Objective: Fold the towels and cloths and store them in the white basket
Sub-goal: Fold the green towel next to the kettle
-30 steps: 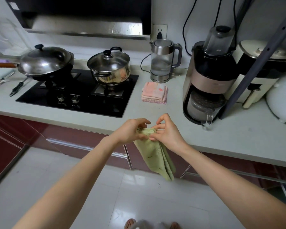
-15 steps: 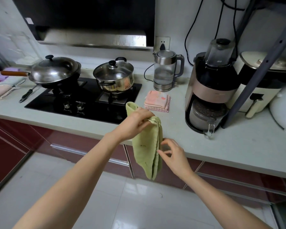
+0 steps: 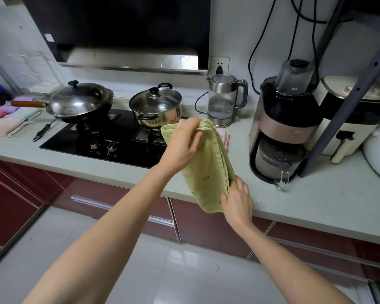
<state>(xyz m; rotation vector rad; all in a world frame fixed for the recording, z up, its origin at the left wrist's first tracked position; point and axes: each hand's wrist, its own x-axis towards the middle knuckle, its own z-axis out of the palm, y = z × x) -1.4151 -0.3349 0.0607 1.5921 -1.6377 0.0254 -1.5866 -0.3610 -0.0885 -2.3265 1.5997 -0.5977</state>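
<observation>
A light green towel, folded into a long strip, hangs in the air in front of the counter. My left hand grips its top end. My right hand holds its lower end, fingers curled round the edge. A folded pink cloth lies on the counter behind the towel, mostly hidden by it. More folded cloths, pink, purple and pale, lie at the far left of the counter. No white basket is in view.
A black gas hob carries a lidded wok and a steel pot. A kettle, a blender machine and a white appliance stand to the right. A slanted grey pole leans over the counter.
The left hand lifted the towel's top end higher, over the counter edge. The right hand let go of the top, dropped down and took hold of the towel's lower end.
</observation>
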